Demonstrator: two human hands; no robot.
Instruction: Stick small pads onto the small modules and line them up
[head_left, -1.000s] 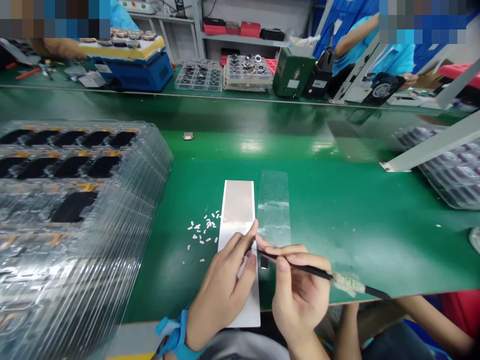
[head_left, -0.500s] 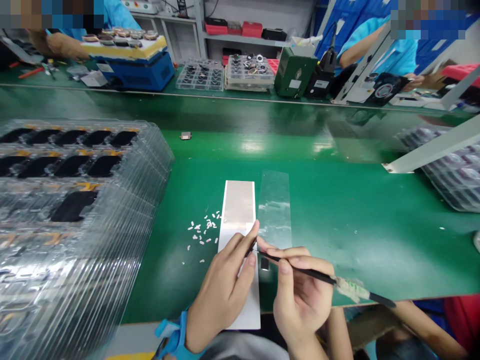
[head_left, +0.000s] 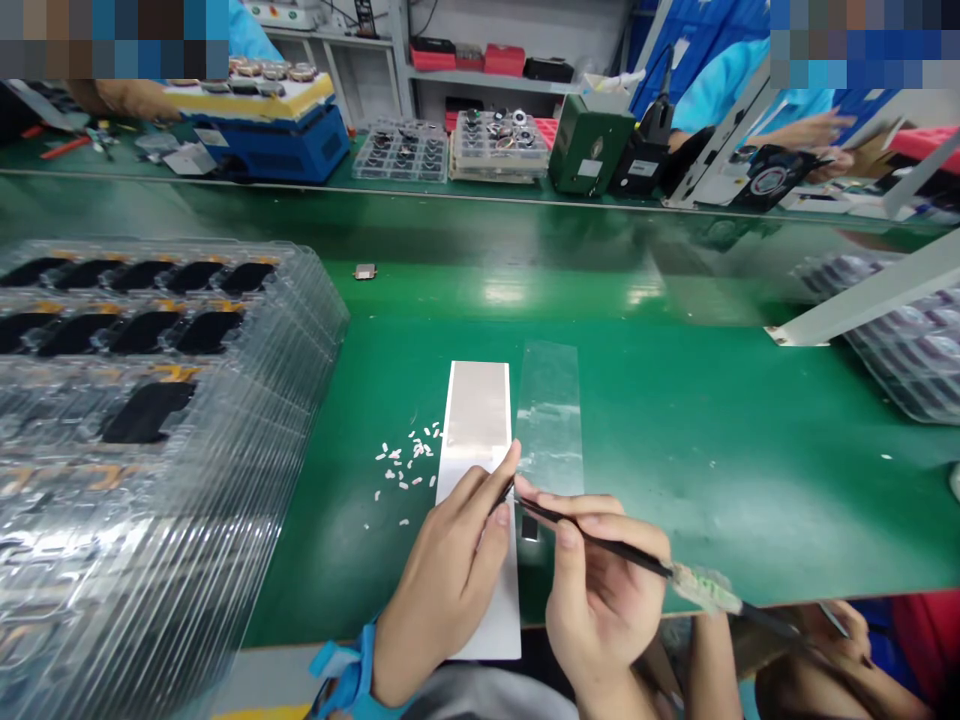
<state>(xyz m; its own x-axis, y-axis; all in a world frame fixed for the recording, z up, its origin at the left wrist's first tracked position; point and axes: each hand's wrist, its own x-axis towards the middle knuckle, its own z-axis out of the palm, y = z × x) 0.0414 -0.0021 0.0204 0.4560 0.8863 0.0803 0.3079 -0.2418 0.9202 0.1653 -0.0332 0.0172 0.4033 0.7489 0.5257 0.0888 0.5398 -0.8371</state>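
Note:
My left hand (head_left: 457, 560) is over a white strip with a greyish upper part (head_left: 480, 400). Its thumb and index finger pinch a small dark part (head_left: 504, 494), mostly hidden by the fingers. From the right, my right hand (head_left: 611, 570) grips slim black tweezers (head_left: 626, 549) like a pen. Clear tape (head_left: 705, 587) is wrapped round their rear. The tip meets the left fingertips at the dark part; whether it touches is too small to tell. A small black piece (head_left: 529, 528) lies just under the tweezers, beside a clear film (head_left: 551, 410).
Stacked clear trays (head_left: 300, 350) holding black parts fill the left. Small pale scraps (head_left: 416, 450) lie left of the strip. A small metallic part (head_left: 365, 271) sits farther back. A white post (head_left: 862, 290) and more trays (head_left: 900, 340) stand right. Co-workers' arms (head_left: 795, 130) show across the bench.
My hands stay almost in place, with the tweezers tip still at the dark part. Another person's hand at the lower right has shifted. The small metallic part has slid slightly left.

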